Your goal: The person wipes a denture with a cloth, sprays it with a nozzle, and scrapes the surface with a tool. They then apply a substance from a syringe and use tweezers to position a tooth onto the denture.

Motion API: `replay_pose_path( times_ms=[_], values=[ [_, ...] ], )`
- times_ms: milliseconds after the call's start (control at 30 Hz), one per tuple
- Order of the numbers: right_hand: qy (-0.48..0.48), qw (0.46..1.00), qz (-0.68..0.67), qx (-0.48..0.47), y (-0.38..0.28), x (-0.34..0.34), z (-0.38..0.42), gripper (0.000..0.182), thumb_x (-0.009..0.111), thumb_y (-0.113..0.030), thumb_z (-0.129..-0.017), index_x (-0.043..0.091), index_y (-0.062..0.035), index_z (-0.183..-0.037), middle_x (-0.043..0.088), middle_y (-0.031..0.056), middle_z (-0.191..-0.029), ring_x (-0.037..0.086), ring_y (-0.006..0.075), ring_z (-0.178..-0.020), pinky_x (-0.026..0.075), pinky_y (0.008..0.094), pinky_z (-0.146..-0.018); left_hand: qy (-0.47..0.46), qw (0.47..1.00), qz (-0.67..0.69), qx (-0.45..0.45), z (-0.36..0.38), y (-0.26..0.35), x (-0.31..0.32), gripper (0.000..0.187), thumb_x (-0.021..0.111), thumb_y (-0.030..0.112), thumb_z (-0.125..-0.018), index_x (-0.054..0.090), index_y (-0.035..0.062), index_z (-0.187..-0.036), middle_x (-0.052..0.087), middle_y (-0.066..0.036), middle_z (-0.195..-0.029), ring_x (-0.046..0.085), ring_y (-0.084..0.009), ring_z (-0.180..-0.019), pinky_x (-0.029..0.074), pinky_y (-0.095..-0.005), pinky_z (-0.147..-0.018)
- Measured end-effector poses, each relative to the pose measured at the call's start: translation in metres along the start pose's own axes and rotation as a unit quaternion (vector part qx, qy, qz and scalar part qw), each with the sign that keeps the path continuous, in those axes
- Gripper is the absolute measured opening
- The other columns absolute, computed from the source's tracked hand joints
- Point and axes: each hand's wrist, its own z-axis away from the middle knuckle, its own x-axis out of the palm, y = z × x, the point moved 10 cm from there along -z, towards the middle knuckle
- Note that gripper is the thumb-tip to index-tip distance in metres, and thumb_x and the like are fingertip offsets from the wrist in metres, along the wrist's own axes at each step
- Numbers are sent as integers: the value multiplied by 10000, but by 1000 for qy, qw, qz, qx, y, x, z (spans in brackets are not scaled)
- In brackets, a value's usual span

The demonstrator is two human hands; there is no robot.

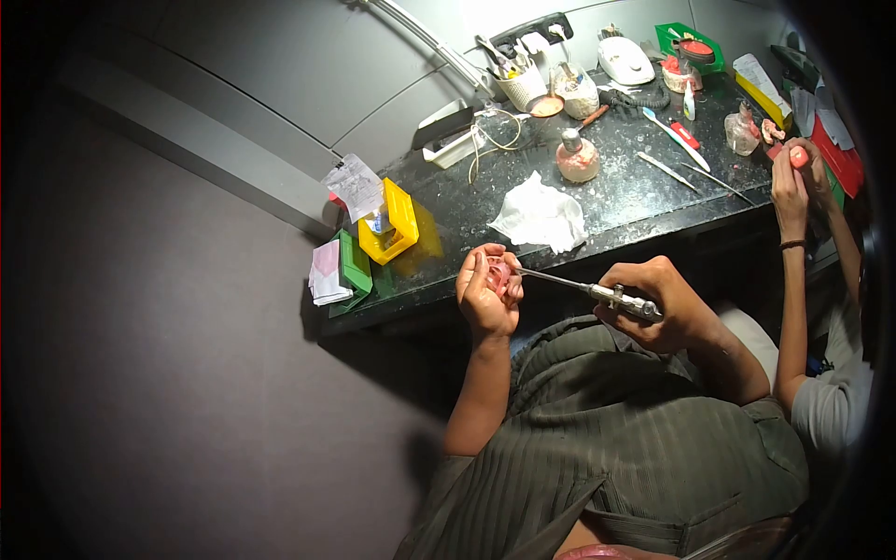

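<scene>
My left hand [490,297] is closed round a small pink piece [499,274], held near the front edge of the dark worktop [439,219]. In my right hand [658,303] is a metal tool [611,297] with a long thin nozzle, its fingers wrapped round the body. The nozzle's tip points left and reaches the pink piece; whether it touches cannot be made out. Just beyond my hands a crumpled white cloth [539,213] lies on the worktop.
Yellow [390,224] and green [353,271] bins stand at the left end. Behind are a glass bottle [577,159], a white cup of tools [523,86] and a toothbrush [677,138]. At the right, a co-worker's hands [793,191] hold something pink.
</scene>
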Motion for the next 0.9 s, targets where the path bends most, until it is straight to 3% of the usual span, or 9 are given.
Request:
replay_pose_path(
  times_ms=[333,500,700,833,900],
  values=[
    [-27,999,-11,-28,0,6,-1,112,718,-11,-788,656,1,-880,694,118,-732,695,201,-640,510,301,-610,21,1000,-4,0,-1,-1,-10,304,403,286,-1086,544,16,-1087,610,-148,-819,421,-117,-445,317,-224,-376],
    [-64,997,-24,21,6,14,0,130,707,-10,-776,654,6,-894,707,127,-755,712,223,-673,525,309,-630,16,990,-90,109,4,17,-2,320,385,296,-1094,543,19,-1081,621,-151,-777,410,-91,-456,329,-210,-405],
    [-84,996,-1,3,8,22,2,152,705,-11,-777,660,-1,-922,708,133,-760,711,240,-677,531,316,-638,2,971,-161,178,11,27,6,329,372,300,-1101,544,21,-1074,631,-158,-777,407,-80,-474,345,-201,-434],
    [-89,996,-4,3,7,23,2,151,709,-12,-776,661,4,-917,708,128,-758,712,221,-684,529,307,-636,3,975,-144,170,11,26,7,295,377,272,-1099,542,28,-1071,634,-142,-782,389,-62,-477,324,-195,-435],
    [-47,998,-42,-25,-1,12,1,140,713,-10,-772,666,6,-903,704,110,-750,706,190,-677,524,295,-626,2,996,-24,81,4,11,-3,322,388,309,-1101,536,23,-1121,624,-152,-796,428,-88,-465,357,-209,-405]
  ],
)
